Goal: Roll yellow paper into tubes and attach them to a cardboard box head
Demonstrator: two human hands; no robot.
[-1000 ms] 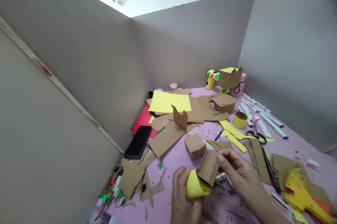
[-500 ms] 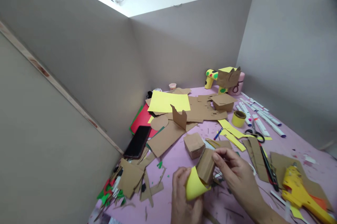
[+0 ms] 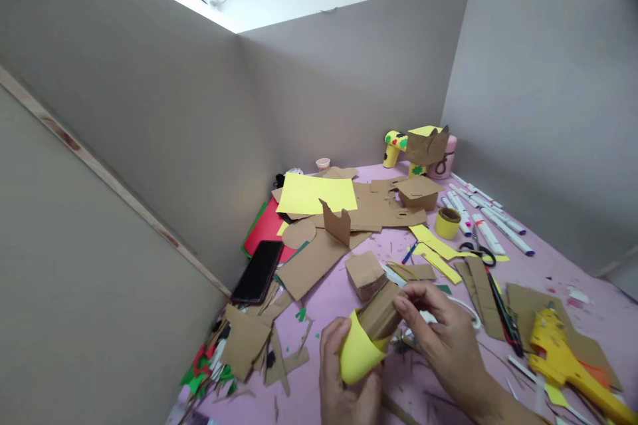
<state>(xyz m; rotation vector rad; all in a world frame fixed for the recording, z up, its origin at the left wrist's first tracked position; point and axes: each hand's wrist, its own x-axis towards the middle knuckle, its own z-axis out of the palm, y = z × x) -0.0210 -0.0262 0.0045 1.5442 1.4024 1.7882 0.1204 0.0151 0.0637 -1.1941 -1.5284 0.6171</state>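
Note:
A curved piece of yellow paper (image 3: 359,353) is held in my left hand (image 3: 343,372), its fingers wrapped around the outside. Inside the curve sits a brown cardboard tube (image 3: 383,310), tilted up to the right. My right hand (image 3: 443,332) pinches the tube's upper right end between thumb and fingers. Whether the tube's lower end is fixed to the paper is hidden. Just behind the tube stands a small cardboard box (image 3: 365,275).
A yellow glue gun (image 3: 563,352), a cutter knife (image 3: 506,318) and scissors (image 3: 477,251) lie at right, with several markers (image 3: 498,215) beyond. At left are a phone (image 3: 258,271) and cardboard scraps (image 3: 246,342). Grey partitions (image 3: 343,79) enclose the table.
The yellow paper now wraps further around the tube's lower part. The tube leans more to the right, and my left hand has shifted slightly left. The view has turned a little.

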